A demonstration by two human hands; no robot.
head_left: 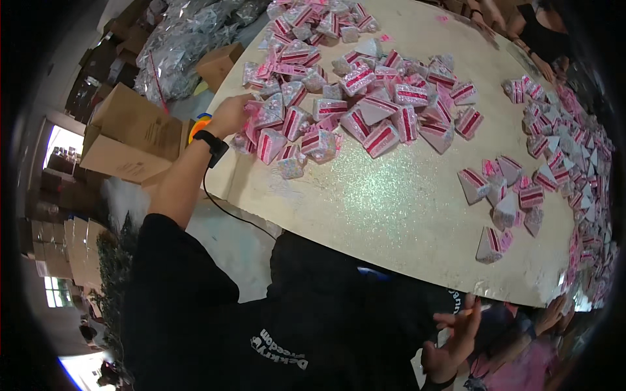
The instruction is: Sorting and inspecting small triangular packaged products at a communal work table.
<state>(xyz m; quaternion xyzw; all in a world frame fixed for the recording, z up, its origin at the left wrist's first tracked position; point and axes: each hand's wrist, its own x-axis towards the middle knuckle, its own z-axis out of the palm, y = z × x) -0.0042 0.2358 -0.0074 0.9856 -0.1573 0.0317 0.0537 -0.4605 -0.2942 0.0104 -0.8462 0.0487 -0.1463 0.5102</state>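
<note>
My left hand (229,117), wearing a black wrist device, reaches to the left edge of a heap of glittery cake-slice ornaments (379,109). They are white and pink wedges with red stripes, several with pink tags or ribbons. Its fingers curl in beside a pink ribbon and the nearest ornament (269,112); what they grip is partly hidden. My right hand (456,342) is low at the right, off the table's near edge, with its fingers apart and nothing visible in them. A smaller group of the same ornaments (501,195) lies on the table beyond it.
The pale table (313,202) carries scattered glitter. A long pile of ornaments (580,176) runs along its right side. Other people's hands (482,25) are at the far edge, and another person's hand (551,314) is at lower right. An open cardboard box (130,140) and clear plastic bags (186,49) stand left.
</note>
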